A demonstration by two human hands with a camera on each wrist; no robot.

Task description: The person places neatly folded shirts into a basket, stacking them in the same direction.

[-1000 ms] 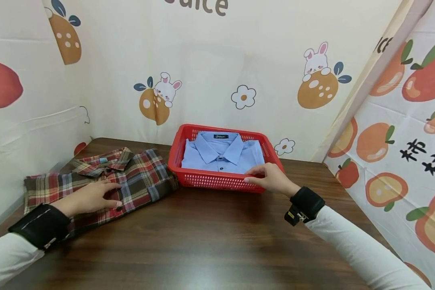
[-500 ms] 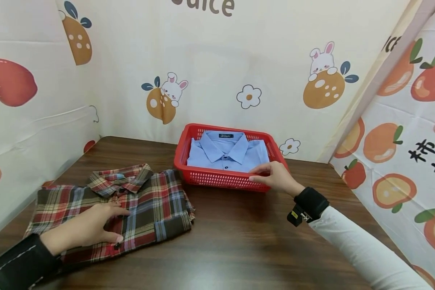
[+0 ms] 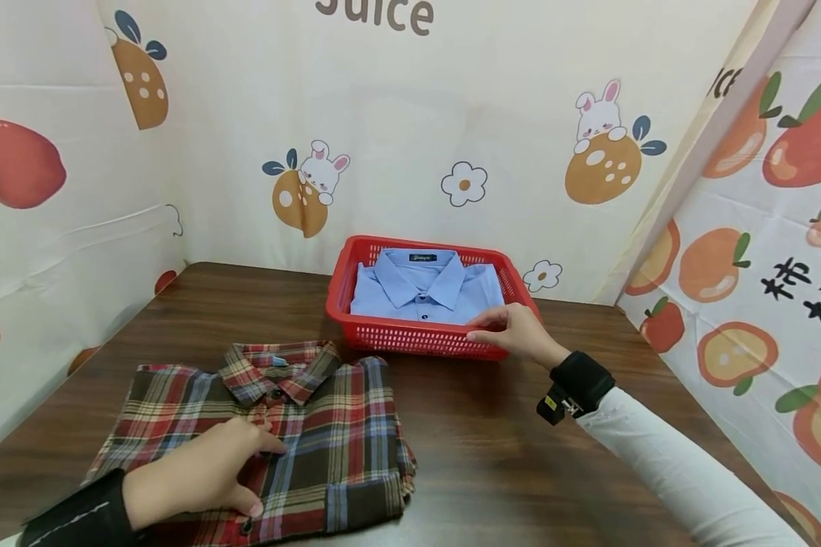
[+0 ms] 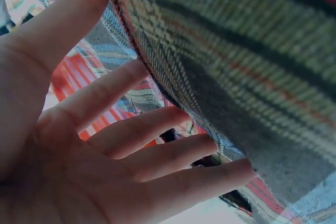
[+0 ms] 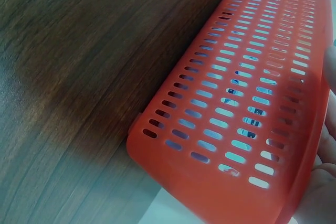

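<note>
On the dark wooden bench (image 3: 492, 463), folded plaid shirt (image 3: 328, 425) lies flat at the near left, collar toward the wall. Left hand (image 3: 198, 475) rests on it, fingers straight and spread, palm down; nothing gripped. Right hand (image 3: 516, 334) grips the near right corner of the red basket (image 3: 410, 338), fingers curled over the rim. Basket stands just behind the shirt, not touching, with a folded blue shirt (image 3: 427, 292) inside. Judgement: shirt is being positioned in front of the basket. Next move calls for a real grip under the fold, keeping it from opening, while the basket stays steadied.
</note>
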